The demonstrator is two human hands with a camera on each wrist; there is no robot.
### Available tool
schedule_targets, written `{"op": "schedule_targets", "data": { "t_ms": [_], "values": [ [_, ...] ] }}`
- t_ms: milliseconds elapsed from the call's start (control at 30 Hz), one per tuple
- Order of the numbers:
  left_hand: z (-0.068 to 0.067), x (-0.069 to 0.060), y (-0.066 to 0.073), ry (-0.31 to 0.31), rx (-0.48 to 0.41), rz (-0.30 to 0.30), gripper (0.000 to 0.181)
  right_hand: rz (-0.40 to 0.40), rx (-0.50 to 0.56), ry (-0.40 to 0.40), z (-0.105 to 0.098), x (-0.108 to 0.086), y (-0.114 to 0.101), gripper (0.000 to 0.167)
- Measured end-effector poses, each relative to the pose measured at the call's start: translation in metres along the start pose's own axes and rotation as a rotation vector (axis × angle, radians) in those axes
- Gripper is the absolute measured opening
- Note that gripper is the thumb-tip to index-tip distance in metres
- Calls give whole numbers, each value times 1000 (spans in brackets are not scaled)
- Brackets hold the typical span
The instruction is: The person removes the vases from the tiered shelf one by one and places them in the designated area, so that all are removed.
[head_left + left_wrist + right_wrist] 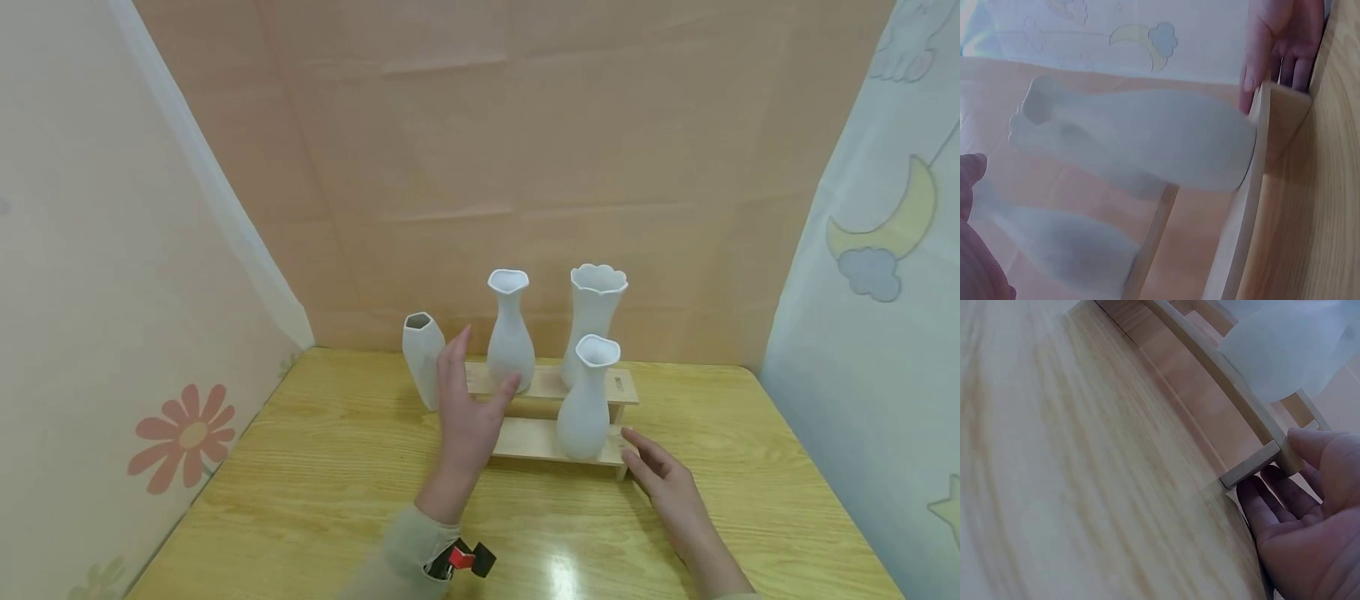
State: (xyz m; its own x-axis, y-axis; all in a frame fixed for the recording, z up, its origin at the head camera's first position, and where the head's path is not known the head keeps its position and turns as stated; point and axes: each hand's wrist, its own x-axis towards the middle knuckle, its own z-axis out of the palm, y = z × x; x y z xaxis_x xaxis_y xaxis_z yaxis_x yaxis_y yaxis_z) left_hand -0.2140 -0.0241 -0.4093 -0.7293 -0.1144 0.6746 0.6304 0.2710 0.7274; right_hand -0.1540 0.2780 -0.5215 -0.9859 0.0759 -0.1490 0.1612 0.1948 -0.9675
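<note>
A two-tier wooden rack [525,437] stands on the table. On its lower board is a white vase [585,421] with a narrow neck. A similar white vase [511,346] and a taller scalloped-rim vase [591,312] stand on the upper board. My left hand [468,417] is raised in front of the rack's left end, fingers spread. Only part of it shows in the left wrist view, apart from the vases. With thumb on top and fingers below, my right hand [1310,519] grips the right end of the lower board.
Left of the rack, partly behind my left hand, is a slim white vase [422,354] with an angular mouth. The wood-grain table [315,483] is bordered by a peach cloth backdrop [450,167] and pale printed side panels [885,367].
</note>
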Motion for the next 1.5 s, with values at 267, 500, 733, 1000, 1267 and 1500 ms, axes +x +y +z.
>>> {"op": "schedule_targets", "data": {
  "t_ms": [267,500,733,1000,1267,1500],
  "values": [
    [27,-11,13,-63,-75,-53,86,-8,-6,2,0,0,1,73],
    [40,-21,22,-80,-33,-18,83,-5,13,-4,0,0,4,72],
    [48,-23,30,-80,-14,66,81,-14,-4,3,-3,-1,-1,72],
    [65,-31,31,-141,-9,60,84,-1,14,1,-2,-2,-1,75],
    [79,-37,32,-235,-29,-114,84,-16,7,5,-1,-5,-3,74],
    [84,-42,29,-280,-9,-177,85,-14,12,3,-1,-5,-2,74]
  ]
}}
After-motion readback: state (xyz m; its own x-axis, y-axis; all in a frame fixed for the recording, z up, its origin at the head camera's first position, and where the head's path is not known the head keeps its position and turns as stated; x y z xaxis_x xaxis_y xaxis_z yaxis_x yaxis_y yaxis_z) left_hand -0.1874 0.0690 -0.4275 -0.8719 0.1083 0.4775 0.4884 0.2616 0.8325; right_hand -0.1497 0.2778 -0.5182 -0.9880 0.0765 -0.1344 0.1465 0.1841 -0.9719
